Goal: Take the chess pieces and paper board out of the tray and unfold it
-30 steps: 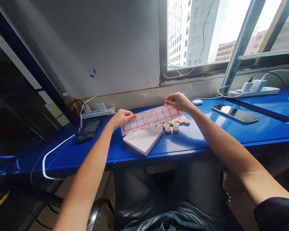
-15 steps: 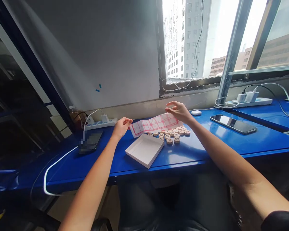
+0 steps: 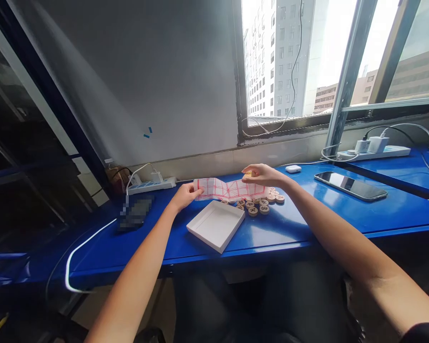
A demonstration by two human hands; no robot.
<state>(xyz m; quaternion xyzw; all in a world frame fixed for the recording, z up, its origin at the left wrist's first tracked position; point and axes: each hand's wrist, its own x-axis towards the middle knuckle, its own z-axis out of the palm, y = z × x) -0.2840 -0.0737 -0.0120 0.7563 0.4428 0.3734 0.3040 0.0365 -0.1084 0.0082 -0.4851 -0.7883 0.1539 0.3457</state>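
Observation:
A white xiangqi board sheet (image 3: pixel 214 188) with red grid lines lies creased toward the back of the blue desk. My left hand (image 3: pixel 184 196) is closed on its left end, thumb on top. My right hand (image 3: pixel 266 175) is over the sheet's right part, its fingers curled around a light wooden xiangqi piece (image 3: pixel 248 175), partly hidden by them. In front of and beside the sheet lie several round xiangqi pieces (image 3: pixel 253 211), some tucked under its edge. An open white box (image 3: pixel 216 226), with nothing visible inside, sits nearer to me, left of the pieces.
At right rests a black phone (image 3: pixel 350 186), with a white earphone case (image 3: pixel 293 169) behind it. Power strips stand at the back left (image 3: pixel 152 185) and back right (image 3: pixel 382 151), with cables. A dark, blurred device (image 3: pixel 136 212) lies at left.
The sheet has come down lower and flatter. My left hand has moved slightly right and down onto its end; my right hand has lowered, and a wooden piece now shows in its fingers.

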